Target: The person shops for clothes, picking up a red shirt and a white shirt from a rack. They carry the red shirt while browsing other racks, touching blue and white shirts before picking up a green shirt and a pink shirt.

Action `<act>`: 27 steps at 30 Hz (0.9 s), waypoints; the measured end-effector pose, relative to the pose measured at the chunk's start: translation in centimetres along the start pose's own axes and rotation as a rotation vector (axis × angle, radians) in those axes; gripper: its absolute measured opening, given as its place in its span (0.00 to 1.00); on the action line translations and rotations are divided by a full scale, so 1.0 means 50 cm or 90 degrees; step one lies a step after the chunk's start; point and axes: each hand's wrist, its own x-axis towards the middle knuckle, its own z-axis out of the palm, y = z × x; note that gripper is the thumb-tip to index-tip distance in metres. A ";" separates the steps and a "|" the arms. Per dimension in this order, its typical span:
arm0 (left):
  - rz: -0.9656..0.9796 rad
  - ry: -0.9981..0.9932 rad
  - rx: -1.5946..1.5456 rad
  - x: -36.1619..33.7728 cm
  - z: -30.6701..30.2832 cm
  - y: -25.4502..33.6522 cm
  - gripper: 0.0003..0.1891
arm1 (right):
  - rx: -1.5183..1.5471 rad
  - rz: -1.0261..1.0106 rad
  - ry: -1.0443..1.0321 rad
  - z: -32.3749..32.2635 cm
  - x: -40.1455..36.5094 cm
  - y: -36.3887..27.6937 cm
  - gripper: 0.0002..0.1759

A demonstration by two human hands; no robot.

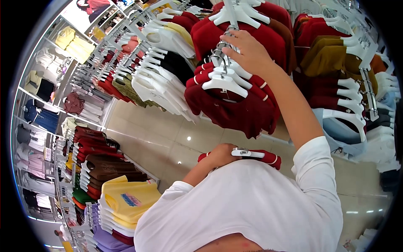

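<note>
My right hand (247, 52) reaches up to the metal rail (230, 28), its fingers apart over the hanger hooks. Whether a fingertip touches a hook is not clear. Below it hang dark red garments (231, 109) on white hangers (224, 84), some with light stripes on the sleeves. Close to my body, my left hand (223, 154) is closed around a red garment (270, 158) with a light stripe, on a white hanger whose top part lies by the fingers.
Racks of white, black and green clothes (161, 80) stand at the left. Yellow shirts (128, 197) hang at the lower left. Mustard and dark red clothes (327, 56) hang at the right. Tiled floor (168, 138) shows between the racks.
</note>
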 end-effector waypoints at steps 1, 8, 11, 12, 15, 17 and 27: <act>-0.004 0.010 0.003 -0.005 -0.002 0.000 0.15 | -0.050 -0.041 -0.006 0.018 0.011 0.014 0.25; -0.018 0.010 -0.030 -0.019 0.004 -0.049 0.21 | 0.019 0.025 -0.155 0.058 0.043 0.060 0.23; -0.019 0.050 -0.031 -0.034 -0.008 -0.028 0.17 | 0.163 0.081 -0.129 0.048 0.056 0.083 0.23; -0.024 0.047 -0.026 -0.039 -0.016 -0.013 0.16 | 0.201 0.134 -0.131 0.039 0.066 0.087 0.23; -0.050 -0.010 -0.004 -0.035 -0.032 -0.010 0.26 | 0.143 0.169 -0.089 0.026 0.094 0.113 0.26; -0.045 -0.007 0.001 -0.031 -0.026 -0.026 0.26 | 0.087 0.171 -0.116 0.020 0.108 0.116 0.27; -0.034 -0.019 -0.019 -0.025 -0.023 -0.039 0.20 | 0.037 0.136 -0.159 0.060 0.110 0.157 0.30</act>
